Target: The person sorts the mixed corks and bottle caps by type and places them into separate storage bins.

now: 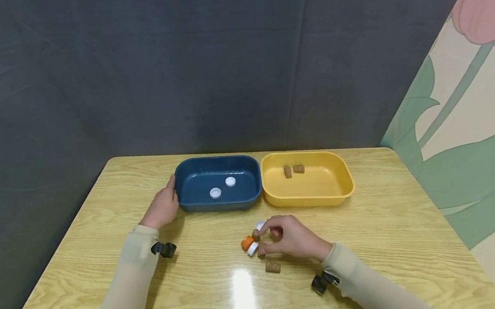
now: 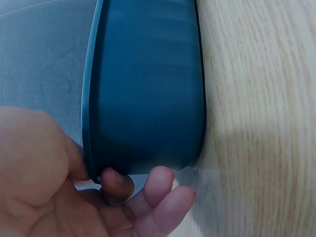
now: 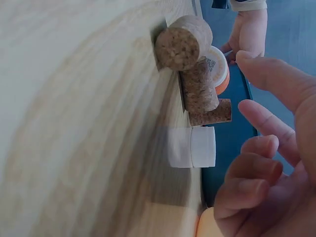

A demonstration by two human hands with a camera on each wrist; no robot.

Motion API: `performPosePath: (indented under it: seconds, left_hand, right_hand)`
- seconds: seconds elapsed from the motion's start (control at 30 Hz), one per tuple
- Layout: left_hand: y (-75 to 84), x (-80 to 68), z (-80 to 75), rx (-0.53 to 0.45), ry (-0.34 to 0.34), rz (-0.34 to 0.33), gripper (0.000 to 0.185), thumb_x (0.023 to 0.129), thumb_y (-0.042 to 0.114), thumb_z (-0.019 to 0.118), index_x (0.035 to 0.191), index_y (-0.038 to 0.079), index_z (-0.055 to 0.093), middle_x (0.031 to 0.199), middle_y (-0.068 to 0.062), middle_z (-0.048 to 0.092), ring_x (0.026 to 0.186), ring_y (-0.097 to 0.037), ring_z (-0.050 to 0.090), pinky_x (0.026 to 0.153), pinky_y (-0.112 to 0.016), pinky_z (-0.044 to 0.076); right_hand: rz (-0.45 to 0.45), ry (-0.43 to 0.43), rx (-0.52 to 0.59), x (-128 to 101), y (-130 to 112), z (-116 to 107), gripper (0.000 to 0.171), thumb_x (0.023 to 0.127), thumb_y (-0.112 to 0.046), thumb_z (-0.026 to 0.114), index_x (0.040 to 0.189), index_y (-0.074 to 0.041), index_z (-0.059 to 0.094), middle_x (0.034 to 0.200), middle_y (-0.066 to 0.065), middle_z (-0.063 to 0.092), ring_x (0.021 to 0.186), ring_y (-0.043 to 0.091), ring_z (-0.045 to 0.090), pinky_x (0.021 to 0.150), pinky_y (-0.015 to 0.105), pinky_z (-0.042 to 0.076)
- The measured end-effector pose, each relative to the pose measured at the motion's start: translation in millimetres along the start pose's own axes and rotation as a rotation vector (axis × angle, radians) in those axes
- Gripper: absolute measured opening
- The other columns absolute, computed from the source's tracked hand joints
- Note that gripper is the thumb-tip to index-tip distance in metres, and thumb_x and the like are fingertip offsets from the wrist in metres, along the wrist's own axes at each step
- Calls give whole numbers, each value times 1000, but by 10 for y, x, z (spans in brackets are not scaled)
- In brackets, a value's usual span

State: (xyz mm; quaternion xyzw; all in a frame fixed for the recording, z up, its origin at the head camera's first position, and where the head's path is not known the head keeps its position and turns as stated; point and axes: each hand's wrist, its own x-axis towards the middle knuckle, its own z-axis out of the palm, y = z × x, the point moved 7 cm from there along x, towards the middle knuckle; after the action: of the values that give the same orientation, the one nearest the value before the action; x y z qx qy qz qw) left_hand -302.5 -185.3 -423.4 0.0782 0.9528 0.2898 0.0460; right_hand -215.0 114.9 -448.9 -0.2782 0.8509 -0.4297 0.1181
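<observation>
My left hand (image 1: 163, 207) holds the left end of a blue bin (image 1: 221, 207). In the left wrist view, the thumb is at the rim and fingertips (image 2: 160, 182) are by the outer wall. My right hand (image 1: 296, 238) hovers over a small cluster, its thumb and index finger apart. The cluster holds corks (image 3: 199, 89), white caps (image 3: 203, 147) and an orange cap (image 1: 247, 243). The nearest cork (image 1: 272, 267) lies slightly apart in the head view. In the right wrist view, nothing sits between the right fingers.
Two white caps (image 1: 215, 193) lie in the blue bin. Beside it stands a yellow bin (image 1: 309, 201) with two corks (image 1: 299, 168) inside. Both bins sit toward the back of the wooden table (image 1: 395, 230), before a dark cloth (image 1: 222, 68).
</observation>
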Motion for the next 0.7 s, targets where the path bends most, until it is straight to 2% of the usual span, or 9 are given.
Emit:
performPosePath:
  seconds: [0.1,0.23,0.3,0.43,0.5,0.6,0.7]
  left_hand:
    - [3,-1,5,-2,2,-2,56,105,4,25,155,-14,7,144,-40,42,71,-28,52,85,-47,45]
    - [1,4,13,4,6,0,56,105,4,26,154,-14,8,146,-39,40,85,-32,57,88,-48,46]
    - [-4,8,12,4,8,2,56,105,4,26,154,-14,7,146,-39,40,85,-32,57,88,-48,46]
    - [-15,16,12,3,3,-5,56,105,4,26,155,-14,7,143,-39,43,73,-28,54,84,-46,45]
    - [-16,18,13,7,0,-9,56,105,4,26,155,-14,7,144,-39,42,75,-29,55,86,-46,46]
    - [-22,24,18,17,4,-6,56,105,4,26,154,-14,8,146,-39,40,89,-32,59,90,-48,47]
    - [-37,26,27,18,9,-5,56,105,5,26,155,-14,7,147,-38,39,94,-34,59,91,-49,46]
  right_hand:
    - [34,-9,-13,-18,27,10,30,76,-30,88,99,-16,75,64,-4,47,60,3,40,59,20,37]
    - [54,-34,-44,-35,49,33,34,76,-29,88,103,-13,75,65,-8,48,60,2,41,61,21,40]
    - [50,-39,-61,-39,51,42,36,76,-28,88,106,-12,76,64,-9,48,60,2,41,61,20,40]
    - [27,-50,-86,-34,59,63,36,76,-28,88,106,-13,77,63,-9,47,59,1,40,59,19,37]
    - [16,-60,-87,-31,67,80,36,76,-28,88,106,-12,77,63,-9,48,59,1,40,58,19,35]
    - [8,-71,-82,-30,80,102,35,76,-29,88,104,-10,77,65,-9,49,58,2,40,57,19,35]
    - [11,-77,-75,-32,90,115,33,77,-29,88,103,-11,77,67,-9,51,59,2,41,57,19,37]
